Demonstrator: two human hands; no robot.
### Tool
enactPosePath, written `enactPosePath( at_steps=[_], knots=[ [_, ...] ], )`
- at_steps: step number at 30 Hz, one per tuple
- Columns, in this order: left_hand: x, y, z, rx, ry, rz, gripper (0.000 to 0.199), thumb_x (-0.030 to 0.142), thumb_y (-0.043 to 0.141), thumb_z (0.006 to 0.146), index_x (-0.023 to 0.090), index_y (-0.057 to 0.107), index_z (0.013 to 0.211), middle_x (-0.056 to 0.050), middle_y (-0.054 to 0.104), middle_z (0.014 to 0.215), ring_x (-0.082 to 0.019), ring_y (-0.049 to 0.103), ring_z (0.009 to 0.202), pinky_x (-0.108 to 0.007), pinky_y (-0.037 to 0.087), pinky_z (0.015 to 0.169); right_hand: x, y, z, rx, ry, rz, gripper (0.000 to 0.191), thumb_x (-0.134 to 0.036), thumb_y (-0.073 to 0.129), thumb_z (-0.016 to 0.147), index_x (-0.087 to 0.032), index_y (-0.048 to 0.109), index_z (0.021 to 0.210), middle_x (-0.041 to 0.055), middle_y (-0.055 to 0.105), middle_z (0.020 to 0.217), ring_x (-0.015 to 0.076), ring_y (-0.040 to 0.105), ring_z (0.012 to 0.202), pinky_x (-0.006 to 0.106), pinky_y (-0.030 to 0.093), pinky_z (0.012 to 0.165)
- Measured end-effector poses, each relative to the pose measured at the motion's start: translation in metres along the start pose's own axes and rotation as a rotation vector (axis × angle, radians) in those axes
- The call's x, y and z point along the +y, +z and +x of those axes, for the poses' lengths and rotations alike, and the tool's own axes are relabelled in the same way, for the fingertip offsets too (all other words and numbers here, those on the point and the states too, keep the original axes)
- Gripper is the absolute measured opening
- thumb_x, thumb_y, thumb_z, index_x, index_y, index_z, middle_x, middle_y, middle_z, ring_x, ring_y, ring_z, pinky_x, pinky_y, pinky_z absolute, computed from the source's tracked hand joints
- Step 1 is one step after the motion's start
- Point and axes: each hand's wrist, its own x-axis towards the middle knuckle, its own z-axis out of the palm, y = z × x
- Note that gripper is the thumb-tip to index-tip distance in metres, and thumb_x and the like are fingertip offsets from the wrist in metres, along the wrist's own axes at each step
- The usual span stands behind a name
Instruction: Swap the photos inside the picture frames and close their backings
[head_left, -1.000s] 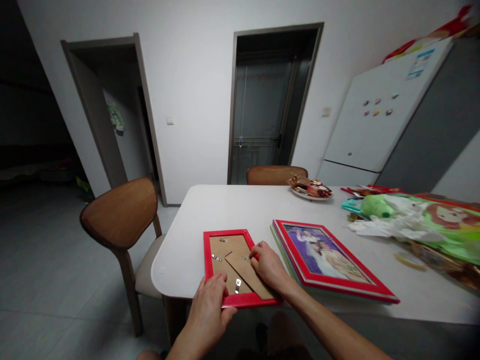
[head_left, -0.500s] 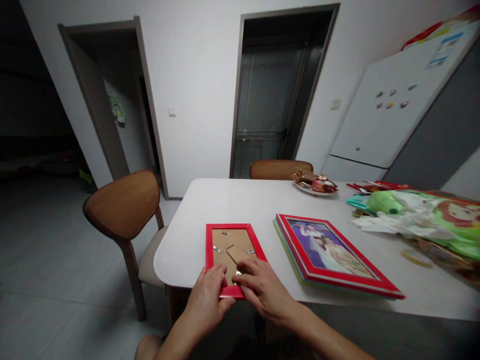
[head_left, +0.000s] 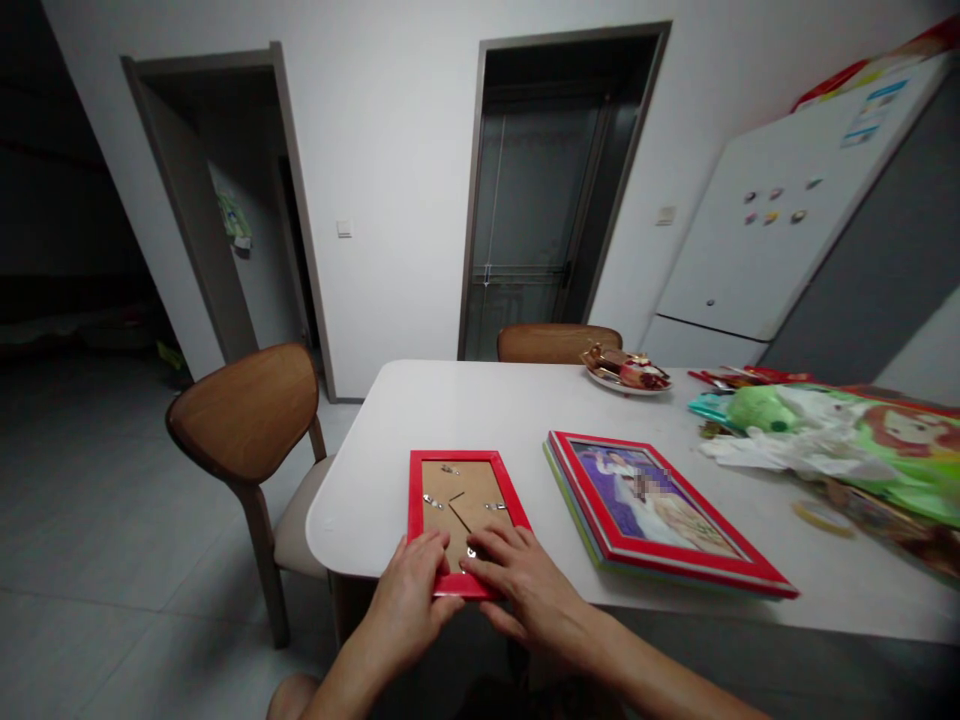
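Picture frame [head_left: 516, 499] lies back-up on the white surface [head_left: 465, 408], at the near edge, left of the stack of frames [head_left: 664, 515]. Left hand [head_left: 409, 590] grips its near-left corner, thumb on the outer edge, fingers over the top. Right hand [head_left: 536, 592] is loosely curled, fingertips at the near metal clip [head_left: 471, 551]; can't tell if it pinches or just presses, fingers cover most of it. Frame looks light and stiff; glossy red finish, maybe slightly slippery. Best held by the border; middle could be fragile. Backing board [head_left: 459, 482]: flat, tan, matte, fibreboard-like, angled slit. Clip: small, shiny, probably thin and springy.
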Motion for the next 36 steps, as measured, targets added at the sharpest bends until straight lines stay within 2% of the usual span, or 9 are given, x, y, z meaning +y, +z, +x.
enactPosePath(
  at_steps=[5,8,11,16,20,24,30,34,36],
  knots=[
    [0.001,-0.002,0.0,0.003,0.011,-0.021,0.055,0.014,0.061,0.063,0.016,0.043,0.115,-0.007,0.055,0.11,-0.021,0.042,0.11,-0.039,0.03,0.097,-0.001,-0.003,0.001,0.035,-0.001,0.092,0.021,-0.03,0.053,0.069,-0.024,0.06,0.088,0.0047,0.051,0.101,0.021,0.04,0.1,0.036,0.029,0.087],
    [0.0,-0.001,0.001,-0.002,0.008,-0.03,0.055,0.014,0.059,0.063,0.016,0.043,0.116,-0.006,0.056,0.107,-0.021,0.045,0.106,-0.039,0.031,0.096,0.004,0.001,0.013,0.084,0.032,0.134,0.03,-0.027,0.047,0.074,-0.022,0.055,0.102,0.0066,0.051,0.106,0.019,0.042,0.097,0.034,0.031,0.086],
    [0.0,-0.001,0.0,-0.009,0.01,-0.036,0.058,0.013,0.058,0.064,0.019,0.04,0.118,-0.006,0.055,0.108,-0.021,0.046,0.104,-0.041,0.033,0.094,0.011,0.01,0.04,0.122,0.102,0.119,0.037,-0.02,0.039,0.078,-0.016,0.047,0.114,0.0095,0.051,0.108,0.0181,0.043,0.098,0.031,0.032,0.085],
    [0.0,-0.003,-0.001,-0.02,-0.006,-0.033,0.055,0.014,0.058,0.063,0.02,0.043,0.115,-0.006,0.052,0.112,-0.023,0.041,0.11,-0.042,0.029,0.096,0.015,0.022,0.081,0.04,0.141,-0.045,0.025,-0.019,0.037,0.079,-0.019,0.057,0.094,0.0072,0.053,0.096,0.0187,0.044,0.091,0.032,0.033,0.078],
    [0.001,-0.007,-0.001,-0.022,0.017,-0.071,0.055,0.015,0.057,0.064,0.019,0.041,0.117,-0.003,0.057,0.098,-0.02,0.048,0.1,-0.039,0.03,0.096,0.014,0.023,0.086,-0.012,0.094,-0.099,0.019,-0.024,0.041,0.08,-0.02,0.058,0.088,0.0071,0.051,0.093,0.019,0.042,0.09,0.031,0.032,0.076],
    [-0.001,-0.007,-0.001,-0.006,0.015,-0.083,0.056,0.015,0.059,0.064,0.016,0.041,0.117,-0.004,0.057,0.099,-0.019,0.046,0.101,-0.038,0.028,0.097,0.018,0.022,0.084,-0.013,0.065,-0.049,0.019,-0.025,0.044,0.078,-0.021,0.06,0.088,0.0059,0.054,0.091,0.0185,0.045,0.089,0.03,0.033,0.075],
    [0.001,-0.008,-0.004,-0.025,-0.011,-0.069,0.055,0.016,0.061,0.063,0.015,0.043,0.115,-0.007,0.057,0.103,-0.021,0.042,0.11,-0.04,0.023,0.1,0.044,0.024,0.098,0.17,0.371,0.221,0.027,-0.025,0.04,0.081,-0.017,0.06,0.096,0.0065,0.061,0.096,0.015,0.053,0.087,0.025,0.037,0.075],
    [0.004,-0.007,-0.006,-0.024,-0.021,-0.049,0.055,0.015,0.061,0.063,0.017,0.044,0.115,-0.008,0.055,0.109,-0.021,0.042,0.111,-0.042,0.022,0.101,0.061,0.033,0.112,0.168,0.524,0.262,0.028,-0.034,0.041,0.081,-0.015,0.062,0.084,0.0061,0.064,0.083,0.0149,0.056,0.072,0.025,0.041,0.063],
    [0.005,-0.005,-0.006,-0.029,-0.029,-0.037,0.056,0.014,0.061,0.063,0.016,0.043,0.116,-0.009,0.054,0.11,-0.022,0.041,0.112,-0.043,0.022,0.101,0.065,0.037,0.118,0.166,0.595,0.287,0.029,-0.036,0.042,0.081,-0.014,0.061,0.084,0.0061,0.062,0.084,0.0148,0.056,0.071,0.026,0.043,0.062]
  ],
)
